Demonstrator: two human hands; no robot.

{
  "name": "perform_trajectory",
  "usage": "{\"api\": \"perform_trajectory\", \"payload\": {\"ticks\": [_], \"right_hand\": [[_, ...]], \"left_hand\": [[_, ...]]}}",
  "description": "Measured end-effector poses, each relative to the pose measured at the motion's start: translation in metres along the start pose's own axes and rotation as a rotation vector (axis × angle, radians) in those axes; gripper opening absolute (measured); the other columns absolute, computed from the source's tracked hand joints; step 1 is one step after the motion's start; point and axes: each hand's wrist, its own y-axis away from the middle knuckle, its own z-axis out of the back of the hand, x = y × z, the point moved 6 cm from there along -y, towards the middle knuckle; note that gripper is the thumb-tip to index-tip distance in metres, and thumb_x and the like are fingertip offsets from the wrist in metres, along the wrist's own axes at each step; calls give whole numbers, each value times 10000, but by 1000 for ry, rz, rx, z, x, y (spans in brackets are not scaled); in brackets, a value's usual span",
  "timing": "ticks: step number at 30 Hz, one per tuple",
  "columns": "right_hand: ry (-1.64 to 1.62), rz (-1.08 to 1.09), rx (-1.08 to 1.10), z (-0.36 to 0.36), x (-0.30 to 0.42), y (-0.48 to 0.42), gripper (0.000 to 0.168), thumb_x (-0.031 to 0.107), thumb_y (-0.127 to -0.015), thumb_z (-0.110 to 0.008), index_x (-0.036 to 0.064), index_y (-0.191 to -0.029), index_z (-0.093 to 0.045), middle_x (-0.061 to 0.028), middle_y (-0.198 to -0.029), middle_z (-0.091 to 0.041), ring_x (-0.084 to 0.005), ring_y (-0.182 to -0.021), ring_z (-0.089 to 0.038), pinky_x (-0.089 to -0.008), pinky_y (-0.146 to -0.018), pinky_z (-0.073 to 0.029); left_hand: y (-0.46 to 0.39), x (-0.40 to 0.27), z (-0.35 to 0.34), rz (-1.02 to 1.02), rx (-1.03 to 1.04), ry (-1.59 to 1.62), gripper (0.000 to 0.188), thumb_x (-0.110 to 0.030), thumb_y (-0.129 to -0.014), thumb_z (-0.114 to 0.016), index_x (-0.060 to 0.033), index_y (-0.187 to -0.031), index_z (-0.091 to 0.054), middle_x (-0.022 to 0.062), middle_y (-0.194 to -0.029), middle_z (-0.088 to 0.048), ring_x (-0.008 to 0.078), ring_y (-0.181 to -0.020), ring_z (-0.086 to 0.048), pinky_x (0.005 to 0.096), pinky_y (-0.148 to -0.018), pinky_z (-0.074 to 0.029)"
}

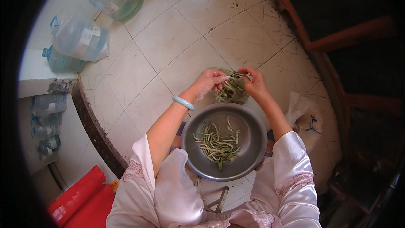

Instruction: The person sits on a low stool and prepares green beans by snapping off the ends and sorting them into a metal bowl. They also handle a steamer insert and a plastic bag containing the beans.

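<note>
A clear plastic bag [232,93] of green bean pods stands on the tiled floor, just beyond a round metal basin [259,126]. My left hand [212,80] pinches the bag's edge between thumb and fingers; a pale blue bangle [183,102] circles that wrist. At the bag's right side my right hand [254,82] has its thumb and forefinger at the opening, near some pods; whether it grips a pod or the plastic I cannot tell. A loose heap of green and pinkish bean pods [218,147] lies in the basin, which rests close before my knees.
Large plastic water bottles [80,39] stand on the left. A plastic sack [308,120] with blue marks lies at the right, near a reddish-brown frame [351,34]. Red material [84,196] is at the lower left. A dark ledge edge [91,126] curves along the left.
</note>
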Motion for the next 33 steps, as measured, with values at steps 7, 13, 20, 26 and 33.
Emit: {"api": "perform_trajectory", "payload": {"ticks": [7,13,20,26,33], "right_hand": [[275,108,98,-21,38,3,160,159,-770,-684,20,-735,-612,-123,-733,-625,-303,-731,-596,-406,-656,-461],[99,5,130,-17,29,4,169,144,-796,-661,1,-735,-597,-119,-668,-577,-219,-621,-553,-362,-577,-430],[-26,-216,215,-6,33,11,140,113,-806,-638,-7,-748,-597,-88,-612,-519,-146,-571,-482,-311,-547,-397],[366,178,146,2,64,9,87,99,-774,-646,16,-762,-628,-136,-717,-616,-318,-744,-586,-402,-728,-432],[185,-48,135,2,50,8,108,109,-779,-672,44,-863,-655,-118,-807,-635,-291,-810,-602,-390,-764,-425]], "left_hand": [[4,2,0,-23,4,10,192,-160,-958,-540,-5,-1030,-628,23,-849,-635,81,-677,-564,214,-583,-450],[5,0,3,-48,23,-136,264,-123,-914,-577,14,-1138,-606,11,-820,-614,66,-662,-541,219,-594,-452],[11,-6,-3,-260,-77,-430,264,-98,-863,-631,-19,-1114,-639,26,-785,-617,70,-669,-512,242,-626,-453],[13,-11,-5,-429,-138,-603,219,-100,-843,-647,5,-1035,-642,32,-812,-633,111,-697,-534,268,-667,-468],[5,2,0,-300,-150,-437,151,-90,-853,-633,-8,-980,-633,9,-815,-626,76,-720,-545,240,-682,-466]]}}
